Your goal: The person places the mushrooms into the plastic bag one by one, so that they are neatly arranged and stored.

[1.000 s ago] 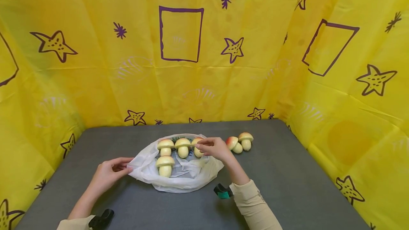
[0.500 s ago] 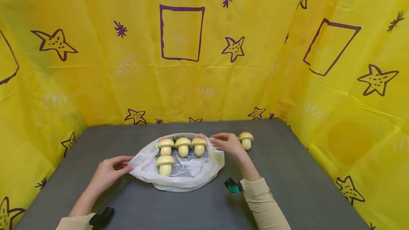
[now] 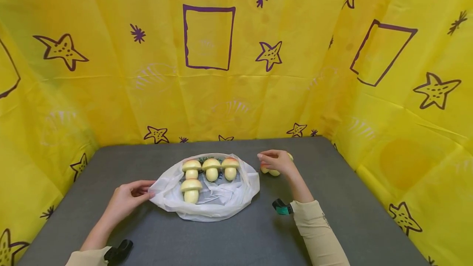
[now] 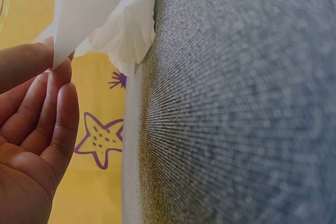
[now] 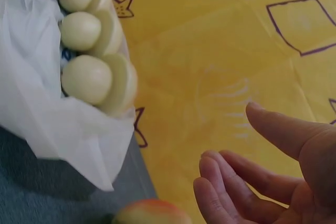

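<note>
A white plastic bag (image 3: 207, 215) lies spread open on the table, with several toy mushrooms in it. Three mushrooms, the middle one (image 3: 211, 170) among them, form a row along its back, and another mushroom (image 3: 191, 191) sits at the front left. My left hand (image 3: 127, 200) pinches the bag's left edge between thumb and fingers; the left wrist view shows the plastic (image 4: 84, 14) held there. My right hand (image 3: 278, 162) hovers over two more mushrooms (image 3: 274, 172) right of the bag, partly hiding them. In the right wrist view its fingers are apart from the thumb and hold nothing.
The dark grey table (image 3: 221, 243) runs back to a yellow cloth backdrop (image 3: 207, 106) with purple drawings, which also encloses both sides. A black wrist camera (image 3: 118, 251) is on the left wrist, and a black and green one (image 3: 282, 207) on the right.
My right hand has let go of the mushroom at the right end of the row and moved right, out of the bag to above the two loose mushrooms. My left hand has stayed put.
</note>
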Demonstrator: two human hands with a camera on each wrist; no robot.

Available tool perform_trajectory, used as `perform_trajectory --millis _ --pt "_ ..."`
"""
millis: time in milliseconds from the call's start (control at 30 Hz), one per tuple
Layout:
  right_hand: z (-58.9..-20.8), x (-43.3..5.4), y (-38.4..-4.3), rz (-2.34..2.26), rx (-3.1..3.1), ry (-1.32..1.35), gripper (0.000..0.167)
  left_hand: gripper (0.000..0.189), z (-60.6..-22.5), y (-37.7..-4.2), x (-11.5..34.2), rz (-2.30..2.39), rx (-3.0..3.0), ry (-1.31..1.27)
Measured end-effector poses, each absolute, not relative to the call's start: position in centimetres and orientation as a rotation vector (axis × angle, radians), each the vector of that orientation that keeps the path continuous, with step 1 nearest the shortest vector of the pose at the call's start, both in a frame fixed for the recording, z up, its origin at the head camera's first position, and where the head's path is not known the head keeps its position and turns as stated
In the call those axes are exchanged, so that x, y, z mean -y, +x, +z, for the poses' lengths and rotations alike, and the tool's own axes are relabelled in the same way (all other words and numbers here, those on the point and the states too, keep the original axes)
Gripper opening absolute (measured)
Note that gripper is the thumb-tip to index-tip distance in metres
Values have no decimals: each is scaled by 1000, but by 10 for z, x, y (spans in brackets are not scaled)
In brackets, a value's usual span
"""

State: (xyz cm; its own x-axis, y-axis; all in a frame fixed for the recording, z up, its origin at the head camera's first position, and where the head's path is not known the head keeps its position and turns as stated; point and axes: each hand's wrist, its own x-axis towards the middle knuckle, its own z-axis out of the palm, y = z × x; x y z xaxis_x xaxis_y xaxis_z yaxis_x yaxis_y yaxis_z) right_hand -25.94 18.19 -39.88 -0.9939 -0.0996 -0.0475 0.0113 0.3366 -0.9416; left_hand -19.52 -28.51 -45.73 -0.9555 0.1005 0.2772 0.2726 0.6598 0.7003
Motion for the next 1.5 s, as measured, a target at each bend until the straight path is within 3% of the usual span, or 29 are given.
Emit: perform_trajectory --millis 1500 --pt "-416 -279 -267 -1670 -2566 164 53 33 -459 -198 283 -1157 2662 -313"
